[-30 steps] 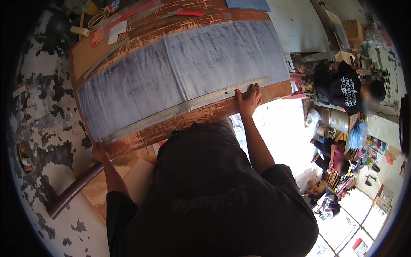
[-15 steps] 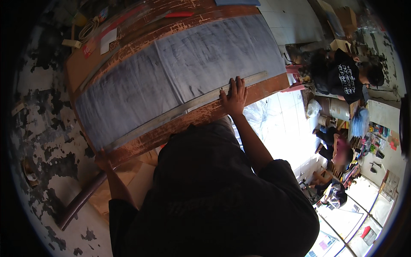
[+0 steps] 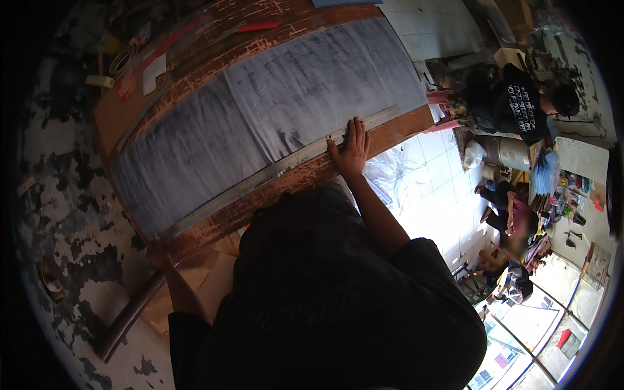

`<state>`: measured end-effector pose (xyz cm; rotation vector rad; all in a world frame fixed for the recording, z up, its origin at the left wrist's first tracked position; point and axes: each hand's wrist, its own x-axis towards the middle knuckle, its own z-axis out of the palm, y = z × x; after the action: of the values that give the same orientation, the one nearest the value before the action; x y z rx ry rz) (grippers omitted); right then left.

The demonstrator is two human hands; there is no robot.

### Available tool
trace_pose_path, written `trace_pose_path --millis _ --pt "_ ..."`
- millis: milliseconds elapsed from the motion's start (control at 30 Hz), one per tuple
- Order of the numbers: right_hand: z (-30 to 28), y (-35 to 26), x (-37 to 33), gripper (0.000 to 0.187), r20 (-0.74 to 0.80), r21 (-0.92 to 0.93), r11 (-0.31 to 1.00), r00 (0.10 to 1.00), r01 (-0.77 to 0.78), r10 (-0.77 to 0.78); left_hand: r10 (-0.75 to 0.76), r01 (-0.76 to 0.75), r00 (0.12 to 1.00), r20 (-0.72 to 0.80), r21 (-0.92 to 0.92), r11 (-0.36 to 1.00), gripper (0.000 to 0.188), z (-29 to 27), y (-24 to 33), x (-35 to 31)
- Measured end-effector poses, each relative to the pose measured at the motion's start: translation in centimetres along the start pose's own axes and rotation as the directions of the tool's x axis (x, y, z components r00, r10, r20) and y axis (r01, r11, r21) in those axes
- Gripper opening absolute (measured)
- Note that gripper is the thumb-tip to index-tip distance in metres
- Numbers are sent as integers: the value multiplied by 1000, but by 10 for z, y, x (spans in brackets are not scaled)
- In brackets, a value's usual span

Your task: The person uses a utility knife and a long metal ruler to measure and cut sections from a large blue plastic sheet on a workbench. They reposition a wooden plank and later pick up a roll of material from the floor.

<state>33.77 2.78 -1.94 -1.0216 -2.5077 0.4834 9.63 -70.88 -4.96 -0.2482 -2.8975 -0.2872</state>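
A grey, streaked sheet (image 3: 325, 71) with a crosswise seam or overlap lies over the worn brown table (image 3: 403, 130). Along its near edge runs a long, flat straightedge (image 3: 260, 177). My right hand (image 3: 351, 151) presses on this straightedge right of the middle, fingers stretched out and the thumb apart. At the table's near left corner, by the other end of the straightedge, is my left hand (image 3: 159, 252). Its fingers are dim and partly hidden, so whether they grip the corner or the straightedge does not show.
Beyond the sheet lie a red tool or strip (image 3: 259, 26), a white paper (image 3: 155, 73) and a coiled cord (image 3: 123, 60). A dark red tube (image 3: 133, 315) leans below the left corner. Clear plastic (image 3: 385, 175) covers floor at right. Several people are farther right.
The whole view has shifted slightly. My right hand's fingers lie straighter and closer together on the straightedge. The left hand stays at the corner, and the sheet looks unmoved.
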Motion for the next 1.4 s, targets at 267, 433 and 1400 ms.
trace_pose_path --millis 267,433,1400 --pt "0 1 -1 94 1 -2 1000 1000 -19 19 -92 91 995 -27 -43 995 54 -8 22 3" --pt "-3 -4 -2 96 -42 -92 995 999 -30 26 -96 90 993 -61 -95 991 57 -14 38 3" --pt "-33 44 27 87 -66 -131 986 994 -99 91 60 -57 998 -33 86 995 46 2 1 -3"
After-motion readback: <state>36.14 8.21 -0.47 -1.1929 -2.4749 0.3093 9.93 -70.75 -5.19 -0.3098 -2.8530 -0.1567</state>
